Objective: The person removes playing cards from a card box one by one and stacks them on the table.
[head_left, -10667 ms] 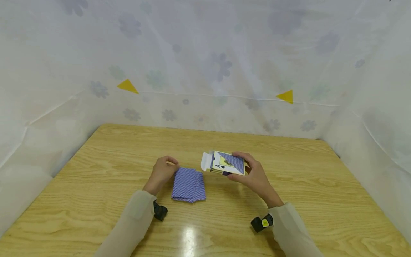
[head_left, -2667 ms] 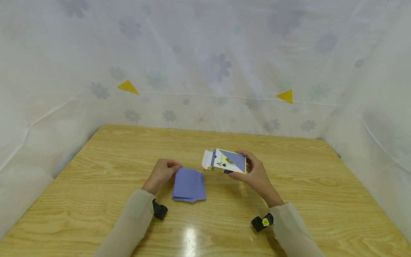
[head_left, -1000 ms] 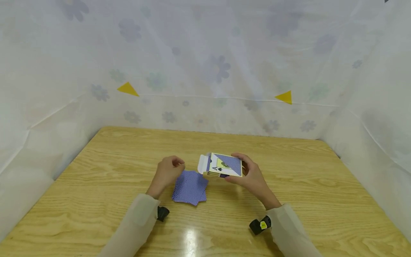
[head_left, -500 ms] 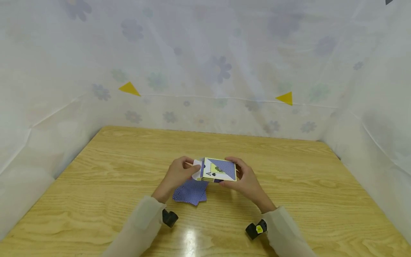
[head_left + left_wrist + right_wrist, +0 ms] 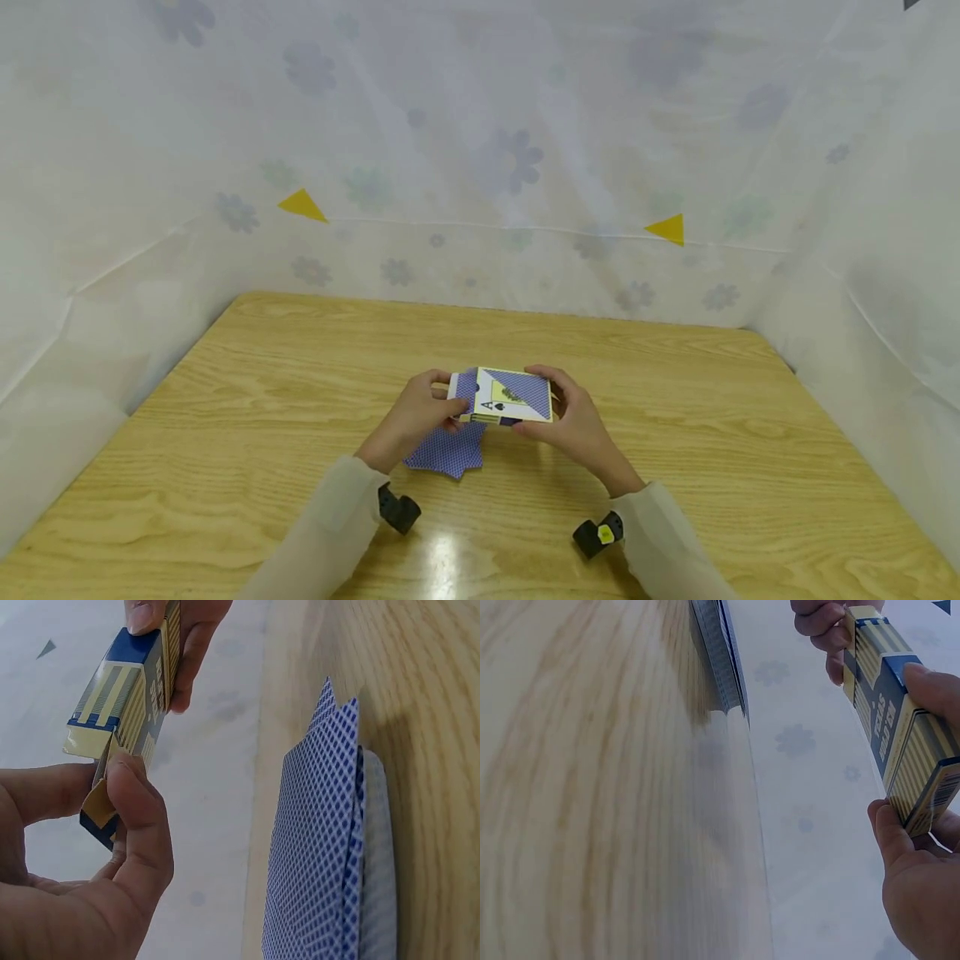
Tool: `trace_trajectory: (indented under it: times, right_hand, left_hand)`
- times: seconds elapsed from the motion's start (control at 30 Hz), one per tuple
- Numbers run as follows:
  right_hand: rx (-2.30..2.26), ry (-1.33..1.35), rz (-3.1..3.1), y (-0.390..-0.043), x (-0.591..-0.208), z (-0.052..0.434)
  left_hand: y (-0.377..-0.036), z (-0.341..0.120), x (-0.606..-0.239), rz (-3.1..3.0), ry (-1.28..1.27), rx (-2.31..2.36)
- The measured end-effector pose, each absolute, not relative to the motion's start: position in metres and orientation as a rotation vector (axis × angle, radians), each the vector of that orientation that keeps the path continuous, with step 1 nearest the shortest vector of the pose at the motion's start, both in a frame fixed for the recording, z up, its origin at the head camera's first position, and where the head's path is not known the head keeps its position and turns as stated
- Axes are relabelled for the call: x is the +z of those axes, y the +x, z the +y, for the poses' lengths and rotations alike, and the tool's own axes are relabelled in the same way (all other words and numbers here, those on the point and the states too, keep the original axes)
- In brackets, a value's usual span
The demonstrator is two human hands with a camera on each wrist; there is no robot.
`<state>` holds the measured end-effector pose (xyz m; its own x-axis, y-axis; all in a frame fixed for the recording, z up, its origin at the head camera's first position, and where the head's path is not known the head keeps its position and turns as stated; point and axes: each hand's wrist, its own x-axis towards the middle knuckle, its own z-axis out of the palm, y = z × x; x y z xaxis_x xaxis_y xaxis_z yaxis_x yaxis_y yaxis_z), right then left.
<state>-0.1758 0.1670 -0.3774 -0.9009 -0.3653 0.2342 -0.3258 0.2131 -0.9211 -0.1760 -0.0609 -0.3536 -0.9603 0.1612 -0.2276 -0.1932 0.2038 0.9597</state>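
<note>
Raised above the table is a playing-card box [image 5: 513, 395], with an ace of spades and a blue pattern on its face. My right hand [image 5: 573, 417] grips its right end, thumb along the near edge and fingers at the far edge. At the opposite end, my left hand [image 5: 416, 415] pinches the box's end flap [image 5: 463, 387]; the left wrist view shows thumb and finger meeting at the flap [image 5: 97, 804]. Below the left hand lies an uneven stack of blue-backed playing cards [image 5: 448, 450], partly hidden by that hand and the box.
The wood-grain table [image 5: 720, 450] spreads around the cards. White flowered sheeting [image 5: 480, 125] closes in the back and both sides, with two yellow triangles [image 5: 665, 229] on the back. Each wrist carries a black camera [image 5: 399, 510].
My left hand has left the cards, which are now more fanned, and taken hold of the box flap. The box came slightly left and nearer; the flap now shows its blue side instead of white.
</note>
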Motion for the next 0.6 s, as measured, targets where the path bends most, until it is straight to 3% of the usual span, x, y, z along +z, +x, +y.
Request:
trace_trajectory:
  times: [0.6]
  right_hand:
    - [-1.835,-0.627,2.450,-0.182,-0.376,0.177]
  left_hand:
    - [-0.176,-0.072,-0.347,2.196,-0.001,1.885]
